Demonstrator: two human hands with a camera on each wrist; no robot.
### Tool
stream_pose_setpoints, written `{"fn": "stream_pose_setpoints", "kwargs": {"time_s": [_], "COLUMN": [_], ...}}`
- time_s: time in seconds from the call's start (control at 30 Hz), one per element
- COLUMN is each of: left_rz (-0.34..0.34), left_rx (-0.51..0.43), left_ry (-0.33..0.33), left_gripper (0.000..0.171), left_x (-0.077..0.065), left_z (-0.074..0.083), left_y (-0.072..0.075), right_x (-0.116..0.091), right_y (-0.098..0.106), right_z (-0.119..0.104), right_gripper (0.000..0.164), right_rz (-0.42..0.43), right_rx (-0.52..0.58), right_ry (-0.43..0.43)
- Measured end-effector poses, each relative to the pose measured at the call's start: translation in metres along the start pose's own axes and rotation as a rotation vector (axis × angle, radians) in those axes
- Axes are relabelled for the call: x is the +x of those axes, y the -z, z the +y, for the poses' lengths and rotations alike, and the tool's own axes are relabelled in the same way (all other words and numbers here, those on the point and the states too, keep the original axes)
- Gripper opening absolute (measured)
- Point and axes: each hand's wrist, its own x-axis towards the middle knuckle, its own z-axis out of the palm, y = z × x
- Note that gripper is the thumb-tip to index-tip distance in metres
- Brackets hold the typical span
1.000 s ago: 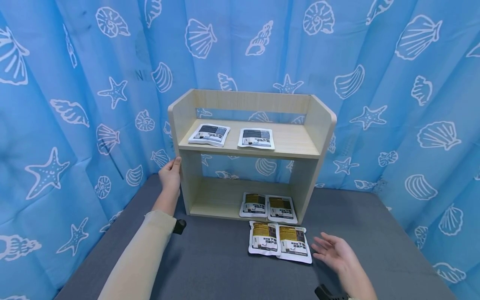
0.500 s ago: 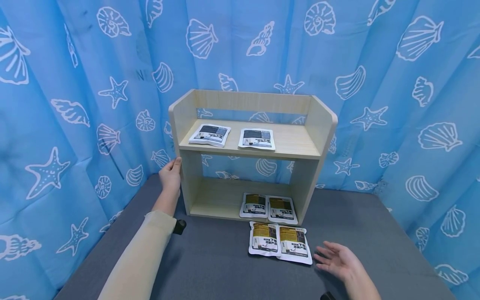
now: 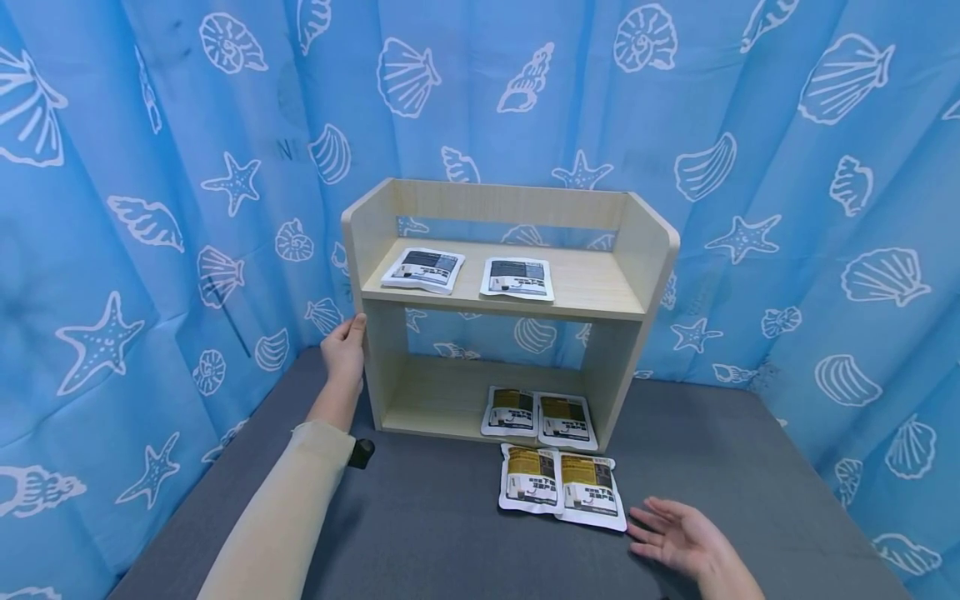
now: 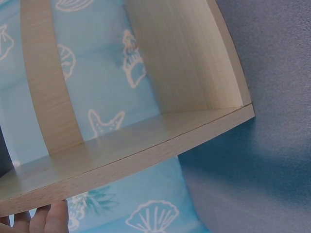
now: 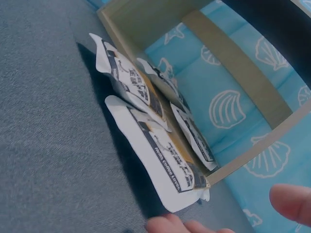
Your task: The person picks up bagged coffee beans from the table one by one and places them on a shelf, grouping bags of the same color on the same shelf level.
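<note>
My left hand (image 3: 345,350) rests against the outer left side of a pale wooden shelf (image 3: 371,367). In the left wrist view its fingertips (image 4: 57,213) touch the panel, none curled over the front edge. Two white pouches with brown-gold labels, a left one (image 3: 531,479) and a right one (image 3: 590,492), lie side by side before the shelf. Beside the right pouch's near corner is my right hand (image 3: 682,537), palm up, fingers spread and holding nothing. From the right wrist view, its fingertips (image 5: 163,224) are very close to that pouch; contact is unclear.
Two more brown-labelled pouches, one left (image 3: 510,412) and one right (image 3: 566,421), lie on the lower tier's right side. Two dark-labelled pouches, left (image 3: 423,270) and right (image 3: 517,278), lie on the upper tier. A blue shell-print curtain (image 3: 480,83) surrounds the grey table (image 3: 435,533).
My right hand has drifted slightly toward me and right, staying beside the right front pouch. My left hand still rests on the shelf's side. The pouches look unmoved.
</note>
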Motion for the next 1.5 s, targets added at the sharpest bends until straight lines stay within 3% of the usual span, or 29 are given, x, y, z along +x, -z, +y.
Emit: {"fn": "stream_pose_setpoints", "kwargs": {"time_s": [0.13, 0.37, 0.63, 0.93, 1.07, 1.17, 1.33, 1.4, 1.5], "left_rz": [-0.001, -0.002, 0.003, -0.008, -0.010, -0.008, 0.002, 0.004, 0.004], "left_rx": [0.000, 0.001, 0.015, 0.003, 0.004, 0.001, 0.001, 0.004, 0.007], "left_ry": [0.002, 0.003, 0.001, 0.017, 0.012, 0.006, 0.001, 0.000, 0.000], "left_gripper": [0.051, 0.051, 0.050, 0.052, 0.051, 0.051, 0.051, 0.050, 0.050], "left_x": [0.000, 0.000, 0.000, 0.000, -0.001, 0.000, 0.000, 0.000, 0.000], "left_z": [0.000, 0.001, 0.000, 0.000, 0.000, 0.000, 0.000, 0.000, 0.000], "left_y": [0.000, 0.000, 0.000, -0.001, -0.001, 0.000, 0.000, 0.000, 0.000], "right_x": [-0.001, 0.000, 0.003, 0.014, 0.019, 0.020, 0.021, 0.020, 0.019], "right_y": [0.003, -0.007, -0.017, -0.009, -0.007, -0.009, -0.017, -0.019, -0.021], "right_z": [0.003, 0.010, 0.013, 0.023, 0.028, 0.030, 0.029, 0.028, 0.027], "right_gripper": [0.031, 0.057, 0.046, 0.070, 0.035, 0.035, 0.076, 0.079, 0.071], "right_rz": [-0.057, 0.009, 0.034, -0.019, 0.000, 0.033, 0.120, 0.127, 0.136], "right_rx": [0.009, 0.037, 0.054, 0.046, 0.072, 0.074, 0.039, 0.031, 0.040], "right_ry": [-0.034, -0.028, -0.032, 0.019, 0.072, 0.101, 0.117, 0.115, 0.118]}}
